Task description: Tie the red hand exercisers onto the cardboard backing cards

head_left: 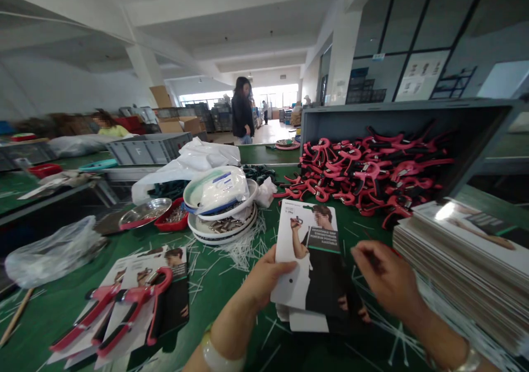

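Observation:
My left hand [264, 275] grips a printed backing card [308, 256] by its left edge, thumb on the front. Its print reads "adjustable grip strengthener". More cards show under its lower edge. To the right of the card is my right hand [390, 278], fingers curled and pinched together; whether they hold something thin I cannot make out. At the left lie cards with red-and-black hand grippers [136, 311] on them. Thin white cable ties [242, 245] are strewn over the green table. A thick stack of cards [458, 267] stands at the right.
A grey crate [479, 151] lies on its side at the back right, spilling many red-and-black hand grippers [363, 168]. Stacked white bowls [223, 228] hold metal parts. Near them are a metal dish [144, 212], a red tray [171, 217] and a plastic bag [53, 251]. People are farther back.

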A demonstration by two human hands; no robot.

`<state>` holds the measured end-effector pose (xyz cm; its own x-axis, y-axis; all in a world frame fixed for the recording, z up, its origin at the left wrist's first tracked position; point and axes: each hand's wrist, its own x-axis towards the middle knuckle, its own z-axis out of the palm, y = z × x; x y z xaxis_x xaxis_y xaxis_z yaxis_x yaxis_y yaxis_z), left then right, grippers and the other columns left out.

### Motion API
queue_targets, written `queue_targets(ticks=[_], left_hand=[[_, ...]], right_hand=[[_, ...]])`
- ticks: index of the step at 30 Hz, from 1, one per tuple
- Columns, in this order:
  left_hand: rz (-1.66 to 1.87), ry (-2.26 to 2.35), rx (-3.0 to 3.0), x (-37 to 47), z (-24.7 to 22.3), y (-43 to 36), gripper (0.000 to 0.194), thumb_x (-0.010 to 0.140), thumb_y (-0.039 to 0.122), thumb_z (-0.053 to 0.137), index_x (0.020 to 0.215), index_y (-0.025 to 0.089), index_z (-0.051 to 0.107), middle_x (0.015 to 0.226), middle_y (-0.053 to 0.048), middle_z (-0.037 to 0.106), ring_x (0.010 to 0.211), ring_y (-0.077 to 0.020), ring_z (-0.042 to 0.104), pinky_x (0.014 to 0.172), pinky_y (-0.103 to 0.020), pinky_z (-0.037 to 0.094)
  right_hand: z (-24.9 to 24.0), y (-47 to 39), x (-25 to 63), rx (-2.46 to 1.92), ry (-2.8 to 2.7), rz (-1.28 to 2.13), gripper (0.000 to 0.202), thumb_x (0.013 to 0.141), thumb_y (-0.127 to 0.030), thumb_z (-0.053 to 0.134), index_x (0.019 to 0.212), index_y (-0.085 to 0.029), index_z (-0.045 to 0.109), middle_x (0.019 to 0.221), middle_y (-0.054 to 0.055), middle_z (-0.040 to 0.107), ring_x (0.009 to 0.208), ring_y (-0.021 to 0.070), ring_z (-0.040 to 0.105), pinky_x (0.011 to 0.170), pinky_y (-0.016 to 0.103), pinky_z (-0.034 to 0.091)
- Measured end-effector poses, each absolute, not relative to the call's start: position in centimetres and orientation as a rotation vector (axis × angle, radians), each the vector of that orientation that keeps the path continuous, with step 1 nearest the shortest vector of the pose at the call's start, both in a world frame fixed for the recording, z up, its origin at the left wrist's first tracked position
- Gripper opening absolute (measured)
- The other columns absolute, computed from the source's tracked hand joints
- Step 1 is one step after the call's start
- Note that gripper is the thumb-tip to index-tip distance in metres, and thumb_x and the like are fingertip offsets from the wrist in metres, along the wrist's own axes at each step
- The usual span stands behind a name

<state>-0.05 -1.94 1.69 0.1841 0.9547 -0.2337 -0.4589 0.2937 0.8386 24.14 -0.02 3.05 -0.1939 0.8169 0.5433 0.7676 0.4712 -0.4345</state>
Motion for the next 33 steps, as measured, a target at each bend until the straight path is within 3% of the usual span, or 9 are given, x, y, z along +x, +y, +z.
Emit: queue_targets(ticks=[4, 9, 12, 17, 20, 26, 30, 33], left_hand=[[1.131, 1.001, 0.812, -0.5, 2.0, -0.6, 0.065, 0.057, 0.01, 0.072, 0.118, 0.018, 0.052, 0.092, -0.005, 0.07, 0.07, -0.0189, 0.064, 0.069, -0.029, 0.046], [1.141, 1.236, 1.005, -0.2, 1.4, 0.5, 0.048, 0.057, 0.013, 0.073, 0.105, 0.016, 0.063, 0.086, -0.004, 0.069, 0.071, -0.0191, 0.062, 0.065, -0.027, 0.045], [1.172, 1.308, 1.104, -0.6, 1.0, 0.2, 0.045, 0.056, 0.016, 0.077, 0.099, 0.017, 0.067, 0.089, -0.004, 0.068, 0.072, -0.0179, 0.061, 0.064, -0.025, 0.045], [0.994, 1.332, 1.116, -1.7, -0.6, -1.1, 0.068, 0.057, 0.027, 0.079, 0.12, 0.017, 0.056, 0.101, -0.007, 0.063, 0.069, -0.0156, 0.06, 0.06, -0.025, 0.047], [1.004, 1.356, 1.128, -2.0, -1.8, -1.6, 0.074, 0.058, 0.033, 0.079, 0.124, 0.017, 0.05, 0.103, -0.009, 0.06, 0.071, -0.0165, 0.061, 0.06, -0.026, 0.048], [1.043, 1.301, 1.121, -2.0, -2.6, -1.9, 0.071, 0.062, 0.038, 0.078, 0.123, 0.017, 0.049, 0.103, -0.01, 0.06, 0.074, -0.0183, 0.062, 0.063, -0.028, 0.049], [1.09, 1.312, 1.064, -1.9, -2.6, -2.1, 0.071, 0.06, 0.038, 0.079, 0.121, 0.016, 0.051, 0.103, -0.009, 0.061, 0.071, -0.0166, 0.062, 0.061, -0.026, 0.048], [1.097, 1.337, 1.027, -2.0, -2.3, -2.5, 0.07, 0.058, 0.038, 0.08, 0.118, 0.016, 0.053, 0.103, -0.008, 0.061, 0.068, -0.0144, 0.061, 0.057, -0.023, 0.046]], right_hand=[[1.8, 3.3, 28.2, -1.841, -2.368, 0.135, 0.015, 0.081, -0.023, 0.05, 0.085, -0.019, 0.064, 0.083, 0.008, 0.068, 0.076, 0.0227, 0.064, 0.064, 0.031, 0.042], [-0.2, 2.4, 27.5, -1.92, -2.615, 0.214, 0.012, 0.068, -0.017, 0.059, 0.075, -0.017, 0.069, 0.083, 0.014, 0.071, 0.082, 0.0304, 0.066, 0.064, 0.034, 0.041], [-1.2, 1.9, 26.5, -1.943, -2.576, 0.239, 0.018, 0.071, -0.016, 0.054, 0.08, -0.017, 0.069, 0.086, 0.016, 0.071, 0.084, 0.0306, 0.066, 0.064, 0.034, 0.041], [-2.2, 4.0, 26.6, -2.071, -2.435, 0.345, 0.024, 0.077, -0.028, 0.05, 0.076, -0.014, 0.07, 0.084, 0.019, 0.07, 0.082, 0.0315, 0.067, 0.061, 0.033, 0.042], [-2.7, 5.6, 26.4, -2.127, -2.337, 0.422, 0.024, 0.075, -0.031, 0.054, 0.076, -0.013, 0.07, 0.087, 0.021, 0.07, 0.083, 0.032, 0.067, 0.06, 0.032, 0.042], [-4.3, 7.1, 26.3, -2.148, -2.099, 0.61, 0.012, 0.062, -0.026, 0.063, 0.056, -0.015, 0.063, 0.072, 0.015, 0.07, 0.071, 0.0269, 0.066, 0.053, 0.027, 0.037], [-5.1, 6.9, 27.7, -2.031, -1.906, 0.726, 0.018, 0.064, -0.026, 0.058, 0.048, -0.017, 0.055, 0.054, 0.005, 0.063, 0.058, 0.0177, 0.061, 0.051, 0.024, 0.037], [-4.6, 6.2, 29.0, -1.882, -1.762, 0.785, 0.019, 0.069, -0.032, 0.052, 0.056, -0.018, 0.056, 0.055, 0.002, 0.063, 0.055, 0.0142, 0.058, 0.052, 0.023, 0.039]])
